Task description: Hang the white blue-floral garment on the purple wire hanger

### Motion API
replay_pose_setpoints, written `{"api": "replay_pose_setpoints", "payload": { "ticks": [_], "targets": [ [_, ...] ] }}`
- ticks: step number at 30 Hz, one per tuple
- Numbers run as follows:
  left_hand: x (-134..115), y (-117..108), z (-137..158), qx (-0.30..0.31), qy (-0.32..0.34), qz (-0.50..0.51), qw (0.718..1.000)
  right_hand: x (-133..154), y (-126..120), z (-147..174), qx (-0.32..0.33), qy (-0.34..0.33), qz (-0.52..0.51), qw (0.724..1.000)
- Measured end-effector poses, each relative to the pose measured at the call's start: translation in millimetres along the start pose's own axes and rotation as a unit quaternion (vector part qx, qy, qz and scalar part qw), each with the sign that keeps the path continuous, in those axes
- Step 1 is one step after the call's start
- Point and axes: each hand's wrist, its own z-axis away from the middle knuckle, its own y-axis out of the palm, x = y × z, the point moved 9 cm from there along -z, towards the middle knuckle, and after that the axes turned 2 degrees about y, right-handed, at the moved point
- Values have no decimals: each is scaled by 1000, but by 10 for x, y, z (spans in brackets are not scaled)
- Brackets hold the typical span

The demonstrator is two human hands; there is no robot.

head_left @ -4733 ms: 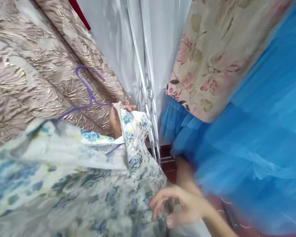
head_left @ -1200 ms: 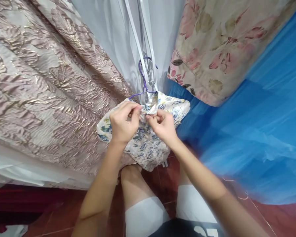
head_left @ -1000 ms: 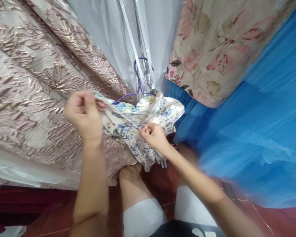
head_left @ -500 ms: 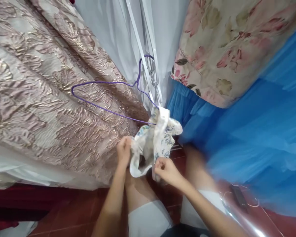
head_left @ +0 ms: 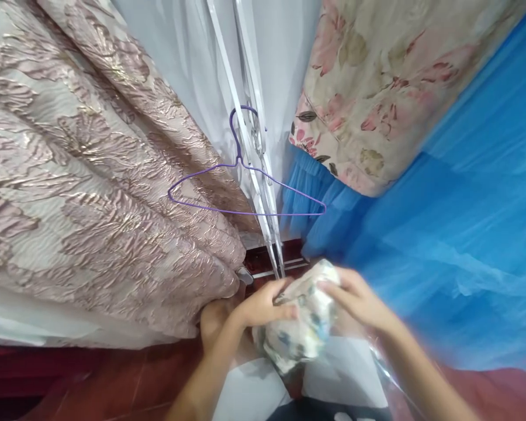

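Observation:
A small white garment with a blue floral print (head_left: 304,327) is bunched between my two hands, above my lap; motion blurs it and its exact kind is unclear. My left hand (head_left: 265,304) grips its left side, thumb on top. At its upper right, my right hand (head_left: 355,292) pinches the cloth. Beyond them a bare purple hanger (head_left: 245,165) hangs from a white metal rack (head_left: 245,88), level and apart from the garment.
Pink and gold brocade cloth (head_left: 100,175) hangs on the left. To the right are a cream floral fabric (head_left: 368,88) and blue tulle (head_left: 456,234). White cloth (head_left: 179,58) hangs behind the rack. Red tiles (head_left: 127,374) cover the floor.
The garment has come off the purple hanger and moved down toward my lap in both hands. The hanger now hangs straight, and my hands have shifted right.

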Motion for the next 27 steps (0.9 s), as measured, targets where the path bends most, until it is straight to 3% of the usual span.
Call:
{"api": "replay_pose_setpoints", "payload": {
  "ticks": [3, 5, 7, 10, 12, 14, 17, 19, 21, 24, 27],
  "targets": [
    [340, -108, 120, -33, -54, -32, 997, 179, -698, 71, -119, -60, 68, 989],
    [380, -223, 207, -83, -50, -62, 993, 235, -1180, 4, -222, -102, 87, 966],
    [253, -315, 284, -132, -22, -89, 987, 240, -1582, -219, -314, -135, 80, 936],
    [-148, -432, 386, -220, 39, -138, 965, 217, -1886, -901, -357, -155, -1, 921],
    [-451, -509, 453, -281, 86, -166, 941, 253, -1868, -1460, -327, -136, -61, 933],
    [-672, -625, 528, -345, 125, -160, 917, 347, -1663, -1943, -254, -93, -74, 960],
    [-772, -898, 670, -443, 160, -97, 877, 493, -1205, -2245, -154, -17, 22, 988],
    [-724, -1093, 745, -480, 163, -56, 860, 550, -941, -2168, -127, 11, 89, 988],
    [-665, -1283, 807, -490, 155, -28, 857, 640, -721, -1974, -119, -15, 145, 982],
    [-652, -1562, 932, -479, 138, 9, 867, 809, -488, -1651, -118, -112, 227, 960],
    [-784, -1790, 1050, -429, 115, -5, 896, 864, -440, -1477, -115, -146, 231, 955]
  ]
}}
